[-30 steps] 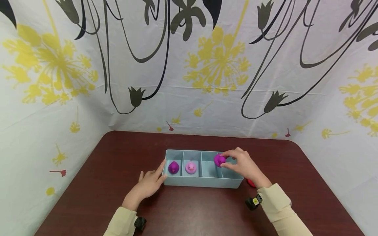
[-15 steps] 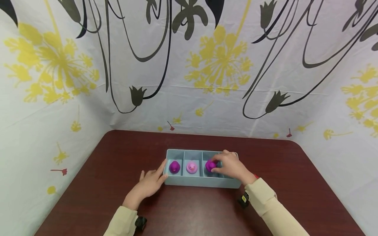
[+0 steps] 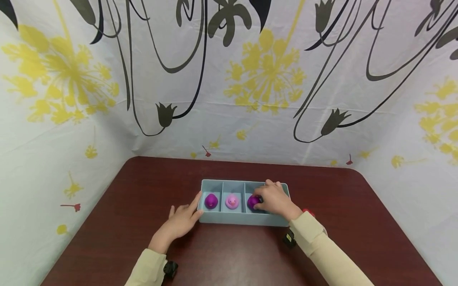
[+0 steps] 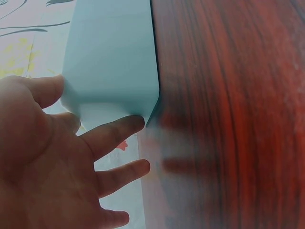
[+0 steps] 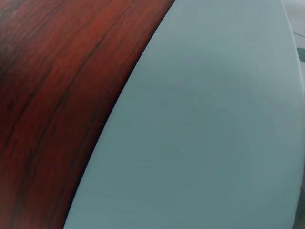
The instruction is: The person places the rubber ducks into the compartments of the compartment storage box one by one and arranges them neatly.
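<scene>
A light blue divided box (image 3: 236,218) stands on the table. In its leftmost compartment sits a purple toy duck (image 3: 211,201), and a pink toy duck (image 3: 232,201) sits in the one beside it. My right hand (image 3: 276,201) pinches another purple duck (image 3: 252,202) between thumb and fingers, low in the third compartment; the hand partly covers the fourth. At the box's left end, my left hand (image 3: 181,221) rests its fingertips with fingers spread. The left wrist view shows that hand (image 4: 52,148) against the end wall. Only the box's wall (image 5: 200,124) and tabletop fill the right wrist view.
The dark red-brown wooden table (image 3: 229,254) has rounded far corners. A red object (image 3: 308,212) lies right of the box, mostly hidden by my right wrist. A white flower-patterned cloth (image 3: 229,131) rises behind the table and along both sides.
My right hand has moved left with the purple duck, from over the divider between the third and fourth compartments down into the third. The left hand has stayed at the box's end.
</scene>
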